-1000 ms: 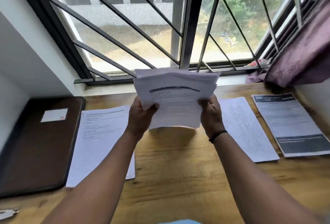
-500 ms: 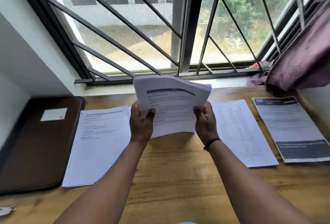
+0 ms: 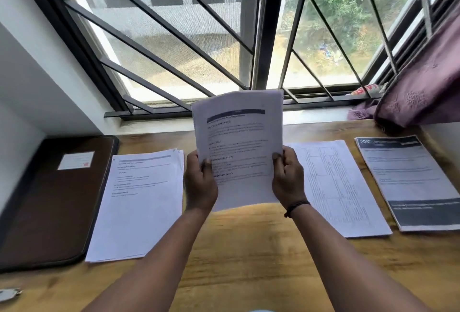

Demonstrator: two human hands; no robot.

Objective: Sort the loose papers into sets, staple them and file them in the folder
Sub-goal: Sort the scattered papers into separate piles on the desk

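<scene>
My left hand [image 3: 200, 182] and right hand [image 3: 287, 177] each grip a side edge of the paper stack [image 3: 239, 147], raised at 12 o'clock above the tabletop [image 3: 249, 249]; I should square its edges before stapling.

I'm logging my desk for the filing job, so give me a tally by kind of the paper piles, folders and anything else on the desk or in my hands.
Paper piles lying on the desk: 3
Paper stack held up in left hand and right hand: 1
Brown folder: 1
Small metal object at the left edge, possibly a stapler: 1
Total: 6
</scene>
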